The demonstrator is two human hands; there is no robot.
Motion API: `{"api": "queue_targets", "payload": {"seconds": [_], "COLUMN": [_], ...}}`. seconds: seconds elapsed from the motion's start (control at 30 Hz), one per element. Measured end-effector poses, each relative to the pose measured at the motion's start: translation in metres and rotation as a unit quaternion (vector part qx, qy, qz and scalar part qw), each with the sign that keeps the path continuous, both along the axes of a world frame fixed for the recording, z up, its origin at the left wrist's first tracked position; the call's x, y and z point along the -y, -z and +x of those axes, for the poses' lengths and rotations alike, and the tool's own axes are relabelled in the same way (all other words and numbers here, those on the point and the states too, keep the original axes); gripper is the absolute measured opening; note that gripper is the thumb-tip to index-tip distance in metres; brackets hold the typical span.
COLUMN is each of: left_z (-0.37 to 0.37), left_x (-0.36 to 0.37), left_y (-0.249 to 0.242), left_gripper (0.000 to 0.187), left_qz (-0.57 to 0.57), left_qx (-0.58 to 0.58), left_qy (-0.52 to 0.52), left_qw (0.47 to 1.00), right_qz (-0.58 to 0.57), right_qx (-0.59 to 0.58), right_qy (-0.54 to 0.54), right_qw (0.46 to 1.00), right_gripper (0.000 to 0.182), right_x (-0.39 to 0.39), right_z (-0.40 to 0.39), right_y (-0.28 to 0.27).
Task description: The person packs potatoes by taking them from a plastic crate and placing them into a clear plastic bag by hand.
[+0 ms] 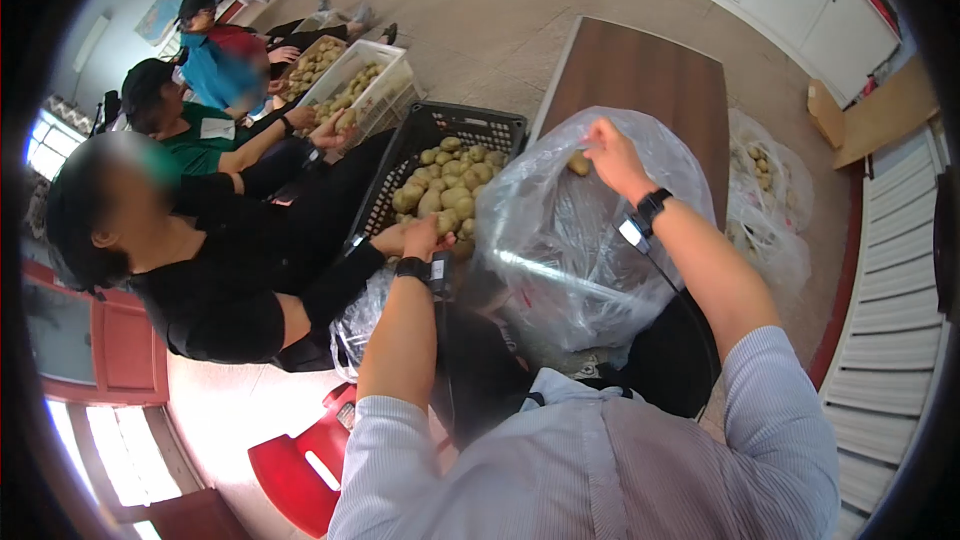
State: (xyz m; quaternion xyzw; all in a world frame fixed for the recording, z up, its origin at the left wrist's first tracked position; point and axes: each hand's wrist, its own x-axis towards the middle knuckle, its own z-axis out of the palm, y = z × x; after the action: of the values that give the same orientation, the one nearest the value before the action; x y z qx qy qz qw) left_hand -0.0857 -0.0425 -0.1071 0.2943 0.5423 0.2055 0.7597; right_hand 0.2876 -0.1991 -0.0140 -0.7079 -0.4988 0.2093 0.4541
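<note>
A large clear plastic bag (pixel 570 240) stands in front of me, with a potato (pixel 578 163) showing near its top. The fingers of my right hand (pixel 612 155) are pinched at the bag's upper edge. To the left, my left hand (pixel 422 236) reaches to the near end of a black crate (pixel 470 118) of potatoes (pixel 450 180). Its fingers are closed, but what they hold, if anything, is too small to make out. A co-worker's hand (pixel 388 239) is right beside it.
A brown table (pixel 640 70) stands behind the bag. Co-workers sit along the left, by a white crate (pixel 395 80) of potatoes. Bagged potatoes (pixel 762 175) lie on the floor at right. A red stool (pixel 290 475) is at lower left.
</note>
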Motion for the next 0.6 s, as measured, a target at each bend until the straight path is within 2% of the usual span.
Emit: {"api": "queue_targets", "payload": {"seconds": [0.07, 0.1, 0.17, 0.2, 0.23, 0.27, 0.3, 0.33, 0.37, 0.4, 0.43, 0.5, 0.57, 0.6], "left_z": [-0.005, -0.010, -0.014, -0.016, -0.018, -0.023, -0.027, -0.033, -0.039, -0.040, -0.037, -0.020, 0.006, 0.011], "left_x": [0.002, 0.000, -0.013, -0.019, -0.026, -0.034, -0.041, -0.047, -0.061, -0.053, -0.037, -0.012, 0.000, 0.001], "left_y": [0.003, 0.000, 0.022, 0.032, 0.046, 0.059, 0.070, 0.088, 0.124, 0.108, 0.075, 0.032, 0.016, 0.015], "left_gripper": [0.027, 0.028, 0.029, 0.030, 0.034, 0.035, 0.036, 0.033, 0.021, 0.021, 0.024, 0.026, 0.032, 0.022], "left_qz": [0.012, -0.022, -0.074, -0.099, -0.009, 0.117, 0.237, 0.371, 0.301, 0.304, 0.400, 0.492, 0.368, 0.379], "left_qx": [-0.001, 0.036, 0.046, 0.050, -0.056, -0.163, -0.282, -0.387, -0.167, -0.175, -0.198, -0.223, -0.415, -0.472], "left_qy": [-0.018, 0.019, 0.029, 0.035, 0.128, 0.252, 0.352, 0.465, 0.470, 0.465, 0.470, 0.470, 0.425, 0.444], "left_qw": [1.000, 0.999, 0.996, 0.993, 0.990, 0.947, 0.861, 0.705, 0.812, 0.813, 0.761, 0.699, 0.715, 0.660], "right_qz": [0.023, 0.025, -0.134, -0.130, -0.105, -0.078, -0.097, -0.116, -0.189, -0.181, -0.189, -0.193, -0.209, -0.218], "right_qx": [0.068, 0.067, 0.163, 0.163, 0.204, 0.245, 0.247, 0.249, 0.238, 0.237, 0.241, 0.245, 0.263, 0.272], "right_qy": [-0.076, -0.083, -0.130, -0.134, -0.135, -0.136, -0.122, -0.110, -0.084, -0.090, -0.068, -0.048, -0.046, -0.043], "right_qw": [0.995, 0.994, 0.969, 0.969, 0.964, 0.957, 0.956, 0.955, 0.949, 0.950, 0.949, 0.949, 0.941, 0.936], "right_gripper": [0.020, 0.020, 0.015, 0.015, 0.018, 0.021, 0.025, 0.030, 0.040, 0.040, 0.044, 0.048, 0.050, 0.050], "right_x": [0.004, 0.008, 0.025, 0.029, 0.031, 0.031, 0.031, 0.030, 0.027, 0.023, 0.020, 0.012, 0.004, 0.001], "right_z": [-0.002, -0.004, -0.015, -0.017, -0.014, -0.011, -0.010, -0.010, -0.011, -0.010, -0.006, -0.003, 0.000, 0.003], "right_y": [0.025, 0.032, 0.030, 0.035, 0.047, 0.054, 0.056, 0.055, 0.049, 0.051, 0.055, 0.060, 0.062, 0.062]}}
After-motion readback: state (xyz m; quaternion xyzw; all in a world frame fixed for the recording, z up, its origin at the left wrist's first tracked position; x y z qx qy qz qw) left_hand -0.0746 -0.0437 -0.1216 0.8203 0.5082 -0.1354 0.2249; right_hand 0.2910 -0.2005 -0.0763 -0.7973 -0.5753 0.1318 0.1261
